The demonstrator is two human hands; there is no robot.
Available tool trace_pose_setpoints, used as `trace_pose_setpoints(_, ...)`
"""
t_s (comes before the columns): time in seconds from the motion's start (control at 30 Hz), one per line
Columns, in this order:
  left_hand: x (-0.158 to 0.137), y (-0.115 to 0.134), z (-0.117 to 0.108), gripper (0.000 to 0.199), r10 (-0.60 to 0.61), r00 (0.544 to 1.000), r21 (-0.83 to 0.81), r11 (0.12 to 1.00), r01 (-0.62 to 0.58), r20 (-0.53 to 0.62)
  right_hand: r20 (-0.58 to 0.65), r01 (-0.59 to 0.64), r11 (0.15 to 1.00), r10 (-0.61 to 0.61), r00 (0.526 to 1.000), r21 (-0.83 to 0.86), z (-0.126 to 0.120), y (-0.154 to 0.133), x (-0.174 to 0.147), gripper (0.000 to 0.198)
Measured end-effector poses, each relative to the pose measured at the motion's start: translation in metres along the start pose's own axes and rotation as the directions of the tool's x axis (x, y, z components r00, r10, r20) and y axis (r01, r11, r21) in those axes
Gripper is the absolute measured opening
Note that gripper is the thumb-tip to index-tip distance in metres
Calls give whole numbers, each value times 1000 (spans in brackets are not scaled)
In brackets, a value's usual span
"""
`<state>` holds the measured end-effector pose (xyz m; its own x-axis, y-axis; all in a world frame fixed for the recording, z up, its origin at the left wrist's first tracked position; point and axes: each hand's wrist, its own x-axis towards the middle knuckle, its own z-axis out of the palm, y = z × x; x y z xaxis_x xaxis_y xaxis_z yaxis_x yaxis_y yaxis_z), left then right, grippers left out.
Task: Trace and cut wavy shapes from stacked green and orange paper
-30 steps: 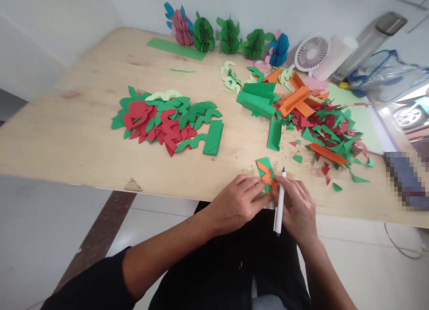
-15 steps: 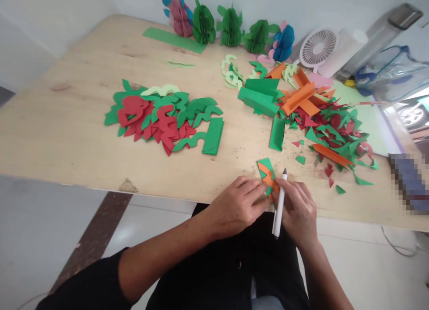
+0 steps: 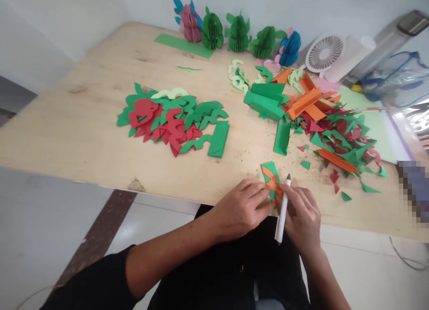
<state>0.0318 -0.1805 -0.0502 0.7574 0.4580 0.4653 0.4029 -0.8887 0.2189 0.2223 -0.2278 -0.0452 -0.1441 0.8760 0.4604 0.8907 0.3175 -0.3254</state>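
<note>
A white pen point(image 3: 283, 211) rests between the fingers of my right hand point(image 3: 304, 216), its dark tip pointing away from me. The fingertips of that hand also touch the right side of an orange paper cutout point(image 3: 271, 181) with a wavy edge. The cutout lies over a green folded paper piece point(image 3: 268, 167) near the table's front edge. From the left, my left hand point(image 3: 246, 207) grips these two papers with bent fingers. Its fingers cover their lower part.
Red and green paper cutouts point(image 3: 157, 118) lie piled to the left. Folded green strips point(image 3: 264, 100), orange strips point(image 3: 304, 103) and a heap of scraps point(image 3: 345, 140) lie to the right. Paper figures point(image 3: 238, 33), a white fan point(image 3: 325, 53) and a bottle point(image 3: 385, 51) stand at the back.
The whole view has shifted slightly, so things appear a little further right and lower. Both hands keep nearly the same hold on the papers and the pen.
</note>
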Motion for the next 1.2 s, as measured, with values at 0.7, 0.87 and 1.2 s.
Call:
trace_pose_setpoints(0.7,-2,0,2,16,11,1000,13,1000,-10,-17,-35,54,998,-55,998,-32,1,3,0,36)
trace_pose_setpoints(0.87,-3,0,3,17,14,1000,16,1000,-13,-17,-31,57,998,-58,998,-32,1,2,-1,36)
trace_pose_setpoints(1.2,-3,-1,2,16,18,999,24,1000,-18,-26,-24,69,997,-70,997,-31,0,3,-1,39)
